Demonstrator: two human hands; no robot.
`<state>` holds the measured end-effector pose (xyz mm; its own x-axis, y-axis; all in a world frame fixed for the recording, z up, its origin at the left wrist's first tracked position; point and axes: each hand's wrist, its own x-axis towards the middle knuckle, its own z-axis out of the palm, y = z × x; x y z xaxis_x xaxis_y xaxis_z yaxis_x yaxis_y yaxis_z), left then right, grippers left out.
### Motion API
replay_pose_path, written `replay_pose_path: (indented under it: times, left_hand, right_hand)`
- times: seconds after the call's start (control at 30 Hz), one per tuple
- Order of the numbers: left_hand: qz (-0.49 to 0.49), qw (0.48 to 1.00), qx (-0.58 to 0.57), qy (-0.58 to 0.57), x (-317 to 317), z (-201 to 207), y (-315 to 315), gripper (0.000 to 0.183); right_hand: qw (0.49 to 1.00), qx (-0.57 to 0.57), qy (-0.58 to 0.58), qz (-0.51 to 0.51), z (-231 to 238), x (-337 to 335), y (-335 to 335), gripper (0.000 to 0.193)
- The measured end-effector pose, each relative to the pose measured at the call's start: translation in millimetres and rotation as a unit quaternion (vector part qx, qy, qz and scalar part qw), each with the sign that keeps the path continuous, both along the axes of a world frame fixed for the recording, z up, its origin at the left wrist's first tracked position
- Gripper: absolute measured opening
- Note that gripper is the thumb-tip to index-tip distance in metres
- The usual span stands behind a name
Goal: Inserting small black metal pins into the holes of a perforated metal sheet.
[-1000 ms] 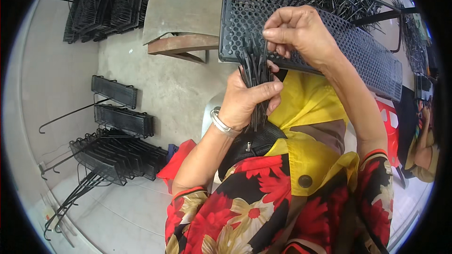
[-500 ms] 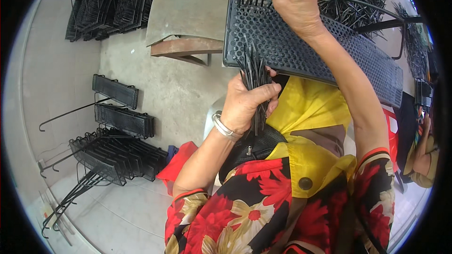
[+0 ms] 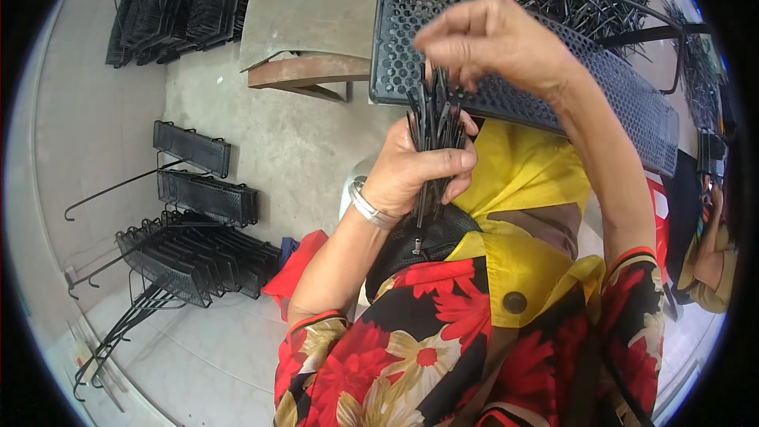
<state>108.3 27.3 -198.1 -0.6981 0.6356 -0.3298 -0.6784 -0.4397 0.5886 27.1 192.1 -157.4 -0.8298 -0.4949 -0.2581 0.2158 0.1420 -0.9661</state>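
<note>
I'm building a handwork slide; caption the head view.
Left hand grips a bundle of thin black strips, right hand at its tips, near a perforated black panel.

Legible text, numbers, signs: none. Black rectangular panel with rows of round holes (image 3: 490,63), upper centre of frame: any marking cannot be made out. Round dark button (image 3: 515,303) on bright yellow cloth garment (image 3: 518,166), lower centre-right: any stamp too small to tell. Silver-coloured metal bangle (image 3: 370,207), centre: any engraving likewise too small to read.
</note>
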Motion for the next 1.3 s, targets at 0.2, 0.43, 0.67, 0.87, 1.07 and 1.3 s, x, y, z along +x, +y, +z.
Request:
replay_pose_path:
  times: [0.2, 0.43, 0.67, 0.87, 1.07, 1.3]
  left_hand:
    - [-0.004, 0.999, 0.049, -0.013, -0.9, -2.7, 2.4, 0.037]
    - [0.031, 0.999, -0.01, -0.028, -2.3, -4.8, 0.9, 0.049]
    - [0.038, 0.998, -0.01, -0.04, -0.9, -4.6, 0.6, 0.047]
    - [0.039, 0.998, -0.011, -0.048, -1.7, -1.2, 0.6, 0.046]
    - [0.054, 0.996, 0.01, -0.066, -1.8, -0.2, 0.3, 0.04]
    - [0.055, 0.99, 0.023, -0.131, -0.8, -3.6, 0.4, 0.035]
  right_hand:
    - [0.992, -0.096, -0.029, -0.081, -20.5, 13.8, 16.6, 0.011]
    - [0.937, -0.079, 0.198, -0.276, -6.9, 2.0, 25.8, 0.019]
    - [0.883, 0.028, 0.353, -0.309, -9.9, -20.0, 10.9, 0.012]
    - [0.87, 0.069, 0.403, -0.277, -25.1, -29.0, 2.7, 0.014]
    - [0.892, 0.014, 0.36, -0.274, -28.8, -34.7, -0.2, 0.01]
    - [0.891, 0.107, 0.371, -0.239, -32.6, -40.0, 0.8, 0.011]
